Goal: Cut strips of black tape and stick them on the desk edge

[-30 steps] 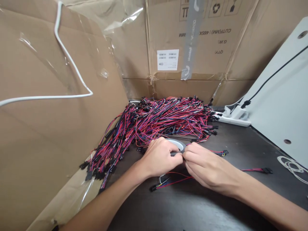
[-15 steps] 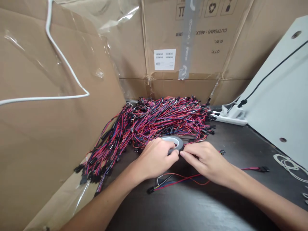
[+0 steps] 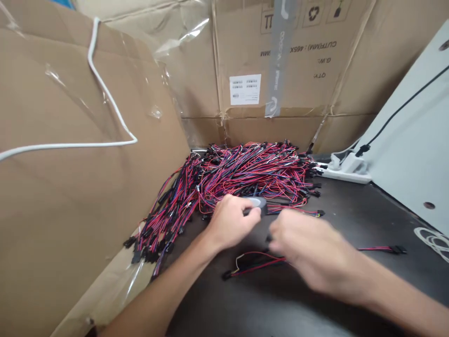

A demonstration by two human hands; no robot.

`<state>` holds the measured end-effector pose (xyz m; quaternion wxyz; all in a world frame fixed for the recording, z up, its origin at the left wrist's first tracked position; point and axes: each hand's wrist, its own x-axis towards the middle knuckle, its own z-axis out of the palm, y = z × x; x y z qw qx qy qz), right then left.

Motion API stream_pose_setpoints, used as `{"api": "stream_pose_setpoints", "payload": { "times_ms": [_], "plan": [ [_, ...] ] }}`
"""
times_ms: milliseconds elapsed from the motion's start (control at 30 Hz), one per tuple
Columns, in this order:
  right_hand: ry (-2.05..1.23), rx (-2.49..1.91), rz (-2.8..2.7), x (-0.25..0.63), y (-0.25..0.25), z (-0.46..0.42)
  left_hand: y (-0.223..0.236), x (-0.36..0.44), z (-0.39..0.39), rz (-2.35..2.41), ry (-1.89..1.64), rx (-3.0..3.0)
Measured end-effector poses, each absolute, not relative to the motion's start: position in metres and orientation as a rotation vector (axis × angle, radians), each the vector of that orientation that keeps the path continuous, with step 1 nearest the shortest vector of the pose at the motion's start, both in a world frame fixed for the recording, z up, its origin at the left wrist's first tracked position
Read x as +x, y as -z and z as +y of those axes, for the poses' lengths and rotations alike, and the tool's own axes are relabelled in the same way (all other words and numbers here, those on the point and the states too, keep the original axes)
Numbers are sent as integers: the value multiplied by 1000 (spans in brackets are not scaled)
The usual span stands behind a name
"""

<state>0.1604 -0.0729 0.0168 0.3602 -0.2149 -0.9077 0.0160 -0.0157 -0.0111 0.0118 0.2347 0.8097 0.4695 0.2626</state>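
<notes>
My left hand (image 3: 231, 220) is closed around a roll of black tape (image 3: 260, 206), with thumb and fingers on its near side. To the right of it, my right hand (image 3: 308, 248) is closed and smeared by motion. A small dark strip, which looks like a piece of tape (image 3: 269, 238), shows at its fingertips, apart from the roll. Below the hands a wire harness (image 3: 250, 268) of red, blue and yellow wires lies on the dark table; the right hand hides its middle. One black connector (image 3: 227, 275) lies at its left end, another connector (image 3: 398, 250) at the right.
Behind the hands lies a large heap of similar wire harnesses (image 3: 252, 168). Cardboard (image 3: 87, 196) stands at the left, with a carton (image 3: 298, 84) at the back. On the right are a white power strip (image 3: 345, 175), a white panel (image 3: 410, 140) and a coiled pale cord (image 3: 433, 241).
My right hand has moved away from the tape roll, to the right and nearer to me, with a small dark strip at its fingertips. The left hand still holds the roll. The view shifted slightly.
</notes>
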Motion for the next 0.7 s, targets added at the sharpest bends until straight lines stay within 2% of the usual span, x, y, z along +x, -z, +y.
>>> {"api": "stream_pose_setpoints", "payload": {
  "times_ms": [133,367,533,700],
  "plan": [
    [-287,-836,-2135,183,-16,-49,-8,-9,-17,1238,-688,2289],
    [-596,-942,-2141,184,-11,-40,1,-10,-17,1035,-551,2512],
    [-675,-962,-2169,179,-11,-37,5,-11,-17,1002,-599,2478],
    [-591,-1072,-2086,186,-22,-62,5,-11,-16,1007,-536,2514]
  ]
}}
